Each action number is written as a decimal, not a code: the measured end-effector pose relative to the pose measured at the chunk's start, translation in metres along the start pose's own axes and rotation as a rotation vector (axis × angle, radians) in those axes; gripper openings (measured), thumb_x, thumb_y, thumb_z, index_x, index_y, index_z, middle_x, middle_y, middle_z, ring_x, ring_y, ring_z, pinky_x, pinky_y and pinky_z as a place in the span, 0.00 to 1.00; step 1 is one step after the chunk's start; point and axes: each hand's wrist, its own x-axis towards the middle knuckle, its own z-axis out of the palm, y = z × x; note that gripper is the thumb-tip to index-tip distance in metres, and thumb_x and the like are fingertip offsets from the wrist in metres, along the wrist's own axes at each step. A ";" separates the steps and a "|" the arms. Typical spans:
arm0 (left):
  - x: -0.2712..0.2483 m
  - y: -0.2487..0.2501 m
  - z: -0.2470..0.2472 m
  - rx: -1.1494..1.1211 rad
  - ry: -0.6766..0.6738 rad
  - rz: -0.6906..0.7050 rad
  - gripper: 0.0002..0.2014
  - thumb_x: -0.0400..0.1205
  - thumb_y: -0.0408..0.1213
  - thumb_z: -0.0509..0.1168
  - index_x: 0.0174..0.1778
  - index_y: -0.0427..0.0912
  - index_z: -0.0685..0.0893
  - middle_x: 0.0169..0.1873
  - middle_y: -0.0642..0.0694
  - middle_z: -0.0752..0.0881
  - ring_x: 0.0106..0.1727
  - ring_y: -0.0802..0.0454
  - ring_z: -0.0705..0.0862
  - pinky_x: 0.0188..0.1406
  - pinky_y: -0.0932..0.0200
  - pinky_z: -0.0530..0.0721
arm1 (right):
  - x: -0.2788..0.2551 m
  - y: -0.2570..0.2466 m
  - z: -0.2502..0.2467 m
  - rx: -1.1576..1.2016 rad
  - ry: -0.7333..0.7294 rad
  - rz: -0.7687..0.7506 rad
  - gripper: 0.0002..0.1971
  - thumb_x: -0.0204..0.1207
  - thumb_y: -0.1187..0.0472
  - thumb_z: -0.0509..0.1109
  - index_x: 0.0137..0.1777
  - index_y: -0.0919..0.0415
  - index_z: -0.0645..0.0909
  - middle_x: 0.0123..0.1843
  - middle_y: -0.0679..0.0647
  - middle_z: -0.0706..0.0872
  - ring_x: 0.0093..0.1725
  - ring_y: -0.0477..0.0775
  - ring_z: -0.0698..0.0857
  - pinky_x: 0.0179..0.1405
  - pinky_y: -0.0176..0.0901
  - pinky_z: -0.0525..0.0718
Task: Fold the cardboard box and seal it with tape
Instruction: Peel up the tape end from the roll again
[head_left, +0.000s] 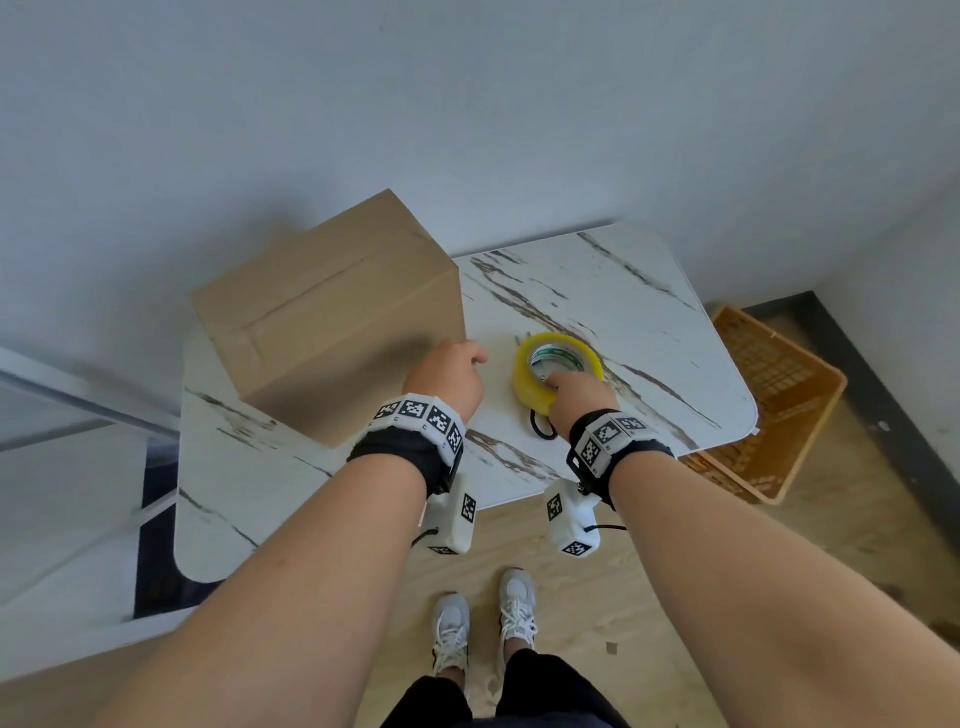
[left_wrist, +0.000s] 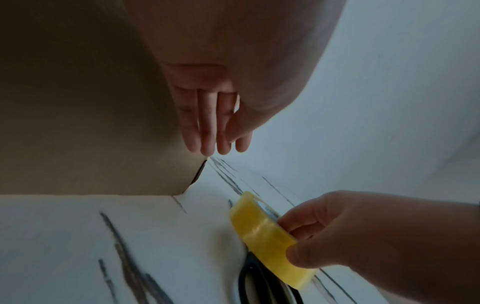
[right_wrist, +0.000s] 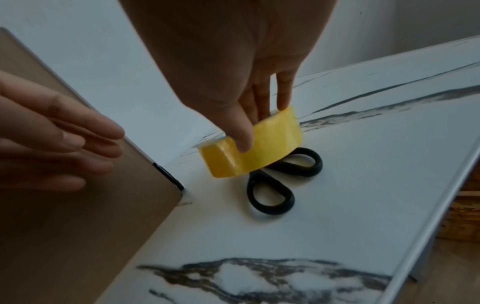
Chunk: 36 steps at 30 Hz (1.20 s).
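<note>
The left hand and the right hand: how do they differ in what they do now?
The left hand has straight fingers beside the cardboard box and holds nothing; the right hand pinches the yellow tape roll. The left is by the box's side; the right is above the black scissors. Both are over the marble table.

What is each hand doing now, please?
Left hand: open, fingers straight beside the cardboard box, holding nothing.
Right hand: grips the yellow tape roll.

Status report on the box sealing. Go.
Right hand grips tape roll, tilted up off the table. Left hand open beside the folded box. Black scissors lie under the roll, nothing blocking.
</note>
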 end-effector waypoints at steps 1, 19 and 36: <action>-0.001 0.003 -0.003 -0.003 0.002 0.010 0.22 0.81 0.26 0.52 0.65 0.48 0.81 0.64 0.47 0.81 0.63 0.47 0.81 0.61 0.49 0.81 | -0.003 -0.001 -0.004 0.017 0.016 0.000 0.23 0.77 0.68 0.59 0.71 0.55 0.77 0.64 0.57 0.83 0.65 0.61 0.79 0.72 0.54 0.74; -0.021 0.079 -0.089 -0.111 0.089 0.250 0.18 0.85 0.36 0.56 0.70 0.45 0.78 0.70 0.46 0.78 0.68 0.48 0.78 0.66 0.57 0.75 | -0.085 -0.017 -0.101 0.765 0.266 -0.012 0.18 0.77 0.70 0.62 0.64 0.63 0.83 0.60 0.61 0.86 0.50 0.57 0.79 0.46 0.43 0.75; -0.040 0.089 -0.113 -0.196 0.151 0.256 0.19 0.82 0.41 0.62 0.71 0.48 0.79 0.70 0.49 0.80 0.68 0.50 0.79 0.68 0.57 0.75 | -0.115 -0.035 -0.114 0.922 0.369 -0.140 0.10 0.73 0.68 0.60 0.46 0.63 0.84 0.38 0.55 0.80 0.35 0.50 0.74 0.35 0.41 0.72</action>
